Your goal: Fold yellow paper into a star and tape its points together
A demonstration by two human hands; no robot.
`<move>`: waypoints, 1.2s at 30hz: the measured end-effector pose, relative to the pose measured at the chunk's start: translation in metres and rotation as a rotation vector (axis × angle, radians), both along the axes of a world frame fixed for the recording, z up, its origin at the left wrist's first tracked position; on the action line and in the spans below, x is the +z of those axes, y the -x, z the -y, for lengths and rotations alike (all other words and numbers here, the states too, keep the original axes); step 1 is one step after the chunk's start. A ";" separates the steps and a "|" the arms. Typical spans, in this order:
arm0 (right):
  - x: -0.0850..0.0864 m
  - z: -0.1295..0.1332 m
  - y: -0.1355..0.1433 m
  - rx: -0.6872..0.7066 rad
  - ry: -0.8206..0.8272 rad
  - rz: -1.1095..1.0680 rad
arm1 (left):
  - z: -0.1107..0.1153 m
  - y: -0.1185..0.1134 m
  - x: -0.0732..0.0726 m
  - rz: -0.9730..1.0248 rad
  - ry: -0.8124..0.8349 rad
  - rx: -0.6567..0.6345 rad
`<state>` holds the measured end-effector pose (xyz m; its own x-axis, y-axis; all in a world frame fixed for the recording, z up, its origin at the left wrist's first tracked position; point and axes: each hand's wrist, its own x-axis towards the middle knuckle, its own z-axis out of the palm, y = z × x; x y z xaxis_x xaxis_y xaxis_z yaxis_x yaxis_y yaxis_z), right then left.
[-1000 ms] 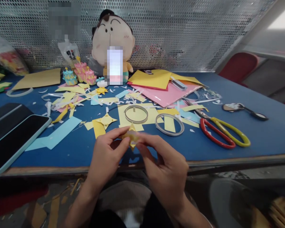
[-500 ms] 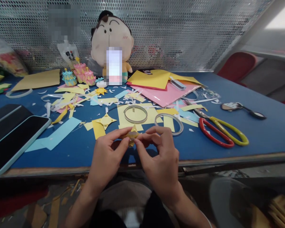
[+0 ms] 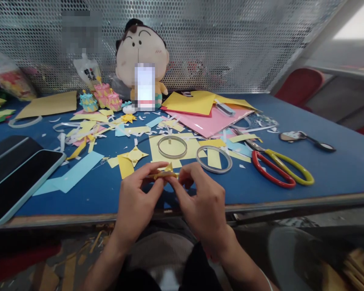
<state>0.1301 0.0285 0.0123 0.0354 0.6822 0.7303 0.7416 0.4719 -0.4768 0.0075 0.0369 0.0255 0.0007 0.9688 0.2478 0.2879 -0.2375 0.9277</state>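
Note:
Near the table's front edge, a small folded yellow paper star [image 3: 166,173] is pinched between my two hands. My left hand [image 3: 139,194] grips its left side between thumb and fingers. On its right side, my right hand [image 3: 202,198] presses with the thumb, the other fingers curled. Parts of the folded paper are hidden behind the fingers. Just beyond my left hand lies another pale yellow paper star [image 3: 134,155]. Past my hands are a roll of tape [image 3: 172,147] on a yellow sheet and a second tape roll [image 3: 214,160].
Scissors [image 3: 274,166] with red and yellow handles lie at right. Two phones, one in front [image 3: 24,184], lie at left near blue paper strips [image 3: 81,171]. Paper scraps, coloured sheets [image 3: 189,103], paper cakes [image 3: 107,98] and a plush toy [image 3: 142,52] stand farther back.
The folded yellow paper has tilted flatter between my fingers. My right hand's fingers have curled in and lowered. The view has shifted slightly.

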 end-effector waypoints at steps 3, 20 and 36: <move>0.003 -0.004 -0.021 -0.051 -0.005 0.033 | -0.002 0.000 -0.001 -0.048 0.035 0.039; 0.009 -0.003 -0.036 0.033 -0.006 0.319 | 0.006 -0.011 -0.007 -0.585 -0.627 -0.044; 0.008 0.003 -0.021 0.185 -0.202 0.202 | 0.015 -0.010 0.004 -0.538 -0.538 0.065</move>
<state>0.1515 0.0260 0.0202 -0.2344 0.5043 0.8311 0.7045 0.6773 -0.2122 0.0171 0.0215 0.0293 0.2022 0.7170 0.6671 0.6963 -0.5843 0.4169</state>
